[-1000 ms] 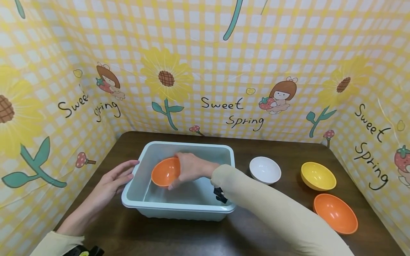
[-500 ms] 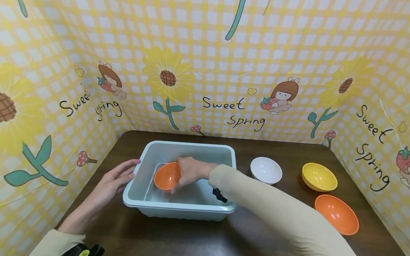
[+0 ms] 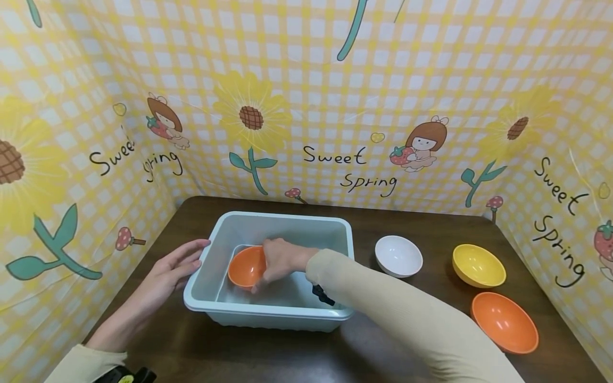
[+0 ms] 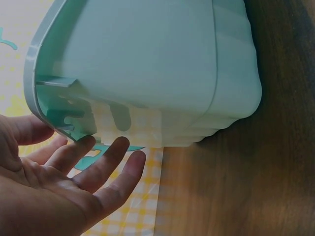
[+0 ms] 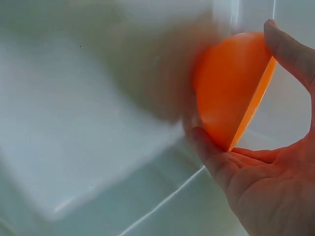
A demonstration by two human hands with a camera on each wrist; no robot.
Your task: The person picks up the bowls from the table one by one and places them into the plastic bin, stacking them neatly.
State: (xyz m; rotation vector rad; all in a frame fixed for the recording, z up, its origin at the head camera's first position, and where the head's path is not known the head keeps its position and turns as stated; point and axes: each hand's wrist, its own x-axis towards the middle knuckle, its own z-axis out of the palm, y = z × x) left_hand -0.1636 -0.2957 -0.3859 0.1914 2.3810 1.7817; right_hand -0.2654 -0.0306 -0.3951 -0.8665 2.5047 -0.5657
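An orange bowl (image 3: 246, 267) is inside the pale blue-green plastic basin (image 3: 273, 308), toward its left end. My right hand (image 3: 283, 260) grips this bowl by its right side, thumb and fingers spread across the rim. From the right wrist, the orange bowl (image 5: 231, 88) appears tilted close above or on the basin floor; whether it touches is unclear. My left hand (image 3: 167, 268) lies at the basin's left rim, fingers fairly straight. Seen from the left wrist, the fingers (image 4: 101, 169) spread beside the basin's outer wall (image 4: 147, 54), with fingertips touching near the rim.
To the right of the basin, a white bowl (image 3: 398, 256), a yellow bowl (image 3: 479, 265) and another orange bowl (image 3: 505, 322) stand on the dark wooden table (image 3: 191, 340). Yellow checked cloth (image 3: 325, 106) with printed flowers hangs around the table's back and sides.
My right hand has lowered the orange bowl a little inside the basin, with a slight shift. The left hand stays at the rim, and the other bowls have not moved.
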